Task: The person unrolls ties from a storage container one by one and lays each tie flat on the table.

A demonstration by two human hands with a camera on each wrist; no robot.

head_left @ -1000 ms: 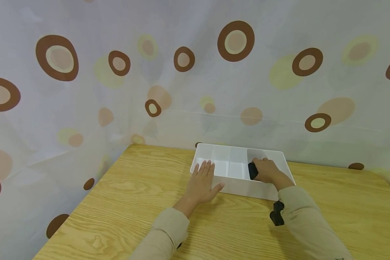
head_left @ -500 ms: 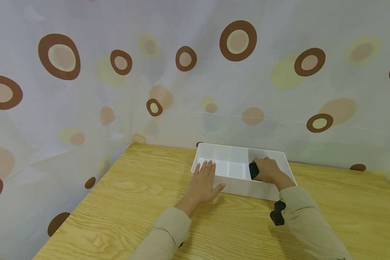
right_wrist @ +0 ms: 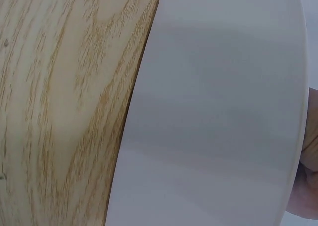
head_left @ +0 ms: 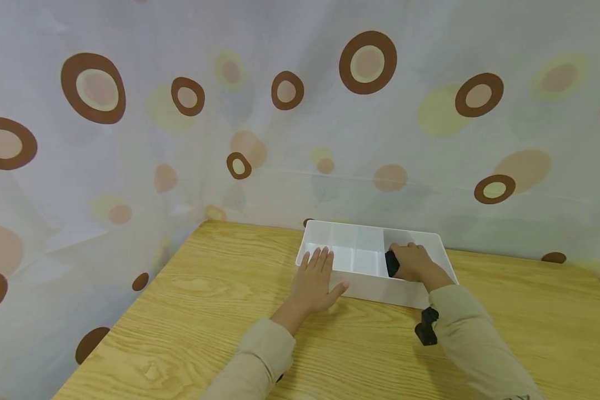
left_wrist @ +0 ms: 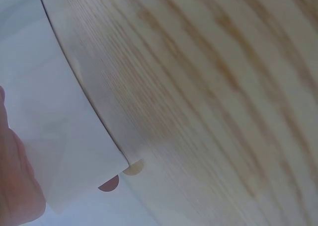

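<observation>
A white divided tray (head_left: 365,286) sits near the back of the wooden table, its compartments side by side. My left hand (head_left: 312,283) rests with straight fingers against the tray's front wall, fingertips over the rim at the left end. Inside the right-hand compartment, my right hand (head_left: 412,263) grips a black object (head_left: 392,264), mostly covered by the fingers, so its kind cannot be told. In the left wrist view only part of the left hand (left_wrist: 20,181) shows beside the white wall. The right wrist view shows the tray's wall (right_wrist: 213,112) and a bit of the right hand (right_wrist: 309,161).
A pale curtain (head_left: 300,139) with brown and yellow round patterns hangs behind the table and along its left side. Bare wood table surface (head_left: 205,289) lies left of the tray. A black wrist device (head_left: 426,326) hangs beneath the right sleeve.
The whole view has shifted slightly, with the scene sliding a little to the right. Both hands keep their places on and in the tray, and the black object stays in the right hand.
</observation>
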